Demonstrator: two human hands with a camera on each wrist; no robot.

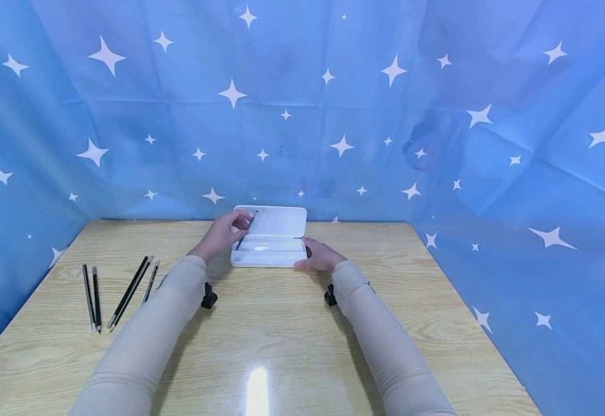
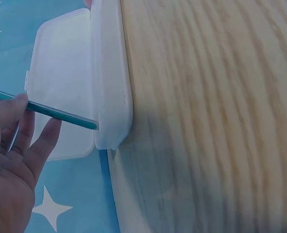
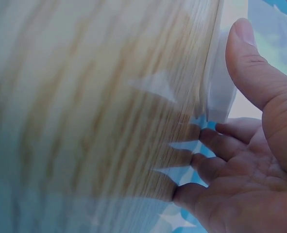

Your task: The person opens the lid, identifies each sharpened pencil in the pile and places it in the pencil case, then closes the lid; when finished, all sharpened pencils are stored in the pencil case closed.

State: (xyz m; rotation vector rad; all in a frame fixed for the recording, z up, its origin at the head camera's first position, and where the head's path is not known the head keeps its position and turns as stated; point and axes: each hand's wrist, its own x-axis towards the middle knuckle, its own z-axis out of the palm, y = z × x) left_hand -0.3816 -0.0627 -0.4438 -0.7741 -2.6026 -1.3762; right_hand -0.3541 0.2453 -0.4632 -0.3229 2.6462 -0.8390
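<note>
Clearly the left hand (image 1: pixel 221 236) pinches a dark pencil (image 1: pixel 247 229), angled over the open white pencil case (image 1: pixel 271 238) at the table's (image 1: pixel 281 323) far edge. The right hand (image 1: pixel 319 257), fingers relaxed, steadies the case's right end, apparently touching it. Dropped slanted, the pencil could catch the rim and roll out.

The pencil (image 2: pixel 46 109) runs off the left-wrist view's edge

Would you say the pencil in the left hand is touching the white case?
Touching. In the left wrist view the pencil, pinched by the left hand, ends with its tip against the rim of the white case.
</note>
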